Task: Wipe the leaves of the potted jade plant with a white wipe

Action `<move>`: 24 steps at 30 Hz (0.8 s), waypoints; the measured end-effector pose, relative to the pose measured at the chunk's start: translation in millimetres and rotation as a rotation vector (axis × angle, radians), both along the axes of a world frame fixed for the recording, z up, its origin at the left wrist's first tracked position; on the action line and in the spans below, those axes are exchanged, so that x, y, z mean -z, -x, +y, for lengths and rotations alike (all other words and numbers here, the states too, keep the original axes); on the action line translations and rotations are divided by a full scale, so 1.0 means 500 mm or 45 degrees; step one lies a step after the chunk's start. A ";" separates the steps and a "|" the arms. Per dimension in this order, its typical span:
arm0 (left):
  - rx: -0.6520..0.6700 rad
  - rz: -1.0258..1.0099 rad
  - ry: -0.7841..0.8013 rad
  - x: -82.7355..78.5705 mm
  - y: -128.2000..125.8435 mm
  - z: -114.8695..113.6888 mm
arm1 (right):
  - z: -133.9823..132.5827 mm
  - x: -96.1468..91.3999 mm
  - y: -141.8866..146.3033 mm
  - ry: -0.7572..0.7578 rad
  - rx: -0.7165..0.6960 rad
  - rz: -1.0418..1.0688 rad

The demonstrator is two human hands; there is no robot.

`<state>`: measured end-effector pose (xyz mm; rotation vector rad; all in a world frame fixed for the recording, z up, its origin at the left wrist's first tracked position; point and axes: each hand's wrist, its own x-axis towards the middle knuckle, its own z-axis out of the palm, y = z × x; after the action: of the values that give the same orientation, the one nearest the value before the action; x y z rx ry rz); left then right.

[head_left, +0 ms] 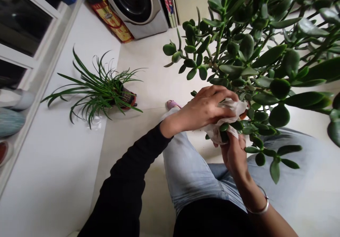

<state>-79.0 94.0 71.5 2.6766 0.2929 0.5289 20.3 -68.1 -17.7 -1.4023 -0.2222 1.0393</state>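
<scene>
A large jade plant (247, 49) with thick, glossy green leaves fills the upper right of the head view. My left hand (207, 106) reaches in at its lower left edge, fingers curled over a crumpled white tissue (233, 107). From below, my right hand (236, 155) comes up with its thumb and fingers closed on the lower part of the tissue, around a few leaves (224, 136). Leaves and tissue hide some fingertips. Just behind the tissue, a bit of reddish-brown pot (243, 114) shows.
A potted plant with long narrow leaves (98, 90) stands on the floor to the left, by a white wall (61, 141). A washing machine (154, 21) and a red-yellow package (114, 19) are at the back. Several vessels (10, 122) line the window ledge. My legs (191, 169) are below the plant.
</scene>
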 end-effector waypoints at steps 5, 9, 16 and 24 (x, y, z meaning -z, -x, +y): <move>0.000 0.075 0.028 -0.009 -0.013 0.013 | -0.002 0.005 -0.003 0.003 -0.015 0.013; 0.017 0.134 0.100 -0.012 -0.013 0.024 | -0.002 0.014 -0.009 -0.028 -0.086 -0.052; -0.037 -0.316 0.605 0.031 -0.002 0.033 | -0.005 0.029 -0.011 -0.109 -0.164 -0.087; -0.433 -0.526 1.705 0.076 0.000 0.027 | -0.006 0.029 -0.017 -0.169 -0.251 -0.155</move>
<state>-79.2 107.4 33.5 1.2028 0.6752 0.6388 28.7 -71.3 -32.2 -1.3433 -0.5184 1.0804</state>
